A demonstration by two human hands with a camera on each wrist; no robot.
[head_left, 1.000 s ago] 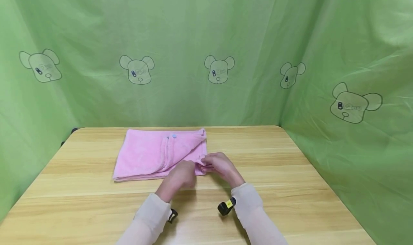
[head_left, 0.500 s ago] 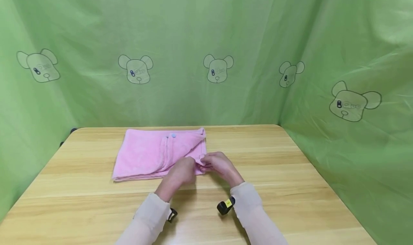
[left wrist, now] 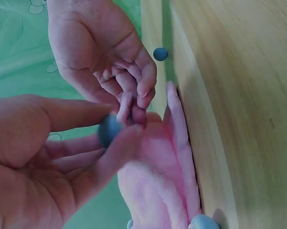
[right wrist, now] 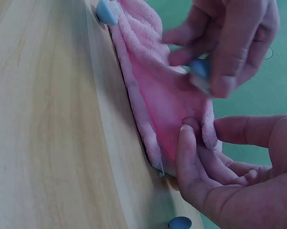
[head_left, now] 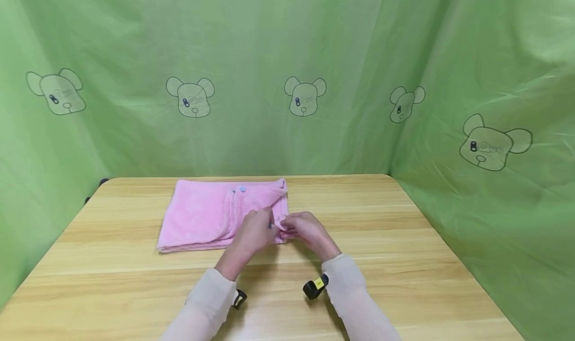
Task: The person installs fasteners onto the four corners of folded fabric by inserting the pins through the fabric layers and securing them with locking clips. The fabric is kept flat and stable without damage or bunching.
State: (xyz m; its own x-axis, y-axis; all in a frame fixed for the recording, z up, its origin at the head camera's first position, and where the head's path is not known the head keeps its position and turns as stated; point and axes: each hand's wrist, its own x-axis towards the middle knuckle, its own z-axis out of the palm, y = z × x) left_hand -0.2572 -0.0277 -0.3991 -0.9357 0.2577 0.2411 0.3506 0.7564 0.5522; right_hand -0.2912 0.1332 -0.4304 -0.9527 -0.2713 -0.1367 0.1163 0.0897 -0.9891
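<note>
A pink plush towel [head_left: 197, 213] with light blue buttons lies folded on the table. At its near right corner, my right hand [head_left: 310, 231] pinches the towel's edge between thumb and finger; the right wrist view shows this rolled edge [right wrist: 209, 129]. Just left of it, my left hand [head_left: 253, 231] holds a round blue button [left wrist: 109, 131] between thumb and fingers. Blur in the right wrist view hides whether that button is joined to the cloth. Another button [head_left: 243, 189] sits on the towel's upper layer. One more light blue button [right wrist: 107, 12] shows along the towel's near edge.
A wooden table [head_left: 382, 281] bears the towel. Green curtains [head_left: 247, 41] with bear-head outlines hang behind and at the sides. In the right wrist view a dark blue disc [right wrist: 179, 223] shows below the right hand. Black camera gear [head_left: 314, 287] hangs at the right wrist.
My left hand has lifted a little and its fingers have turned, so the blue button now shows between them. My right hand stays on the towel's edge.
</note>
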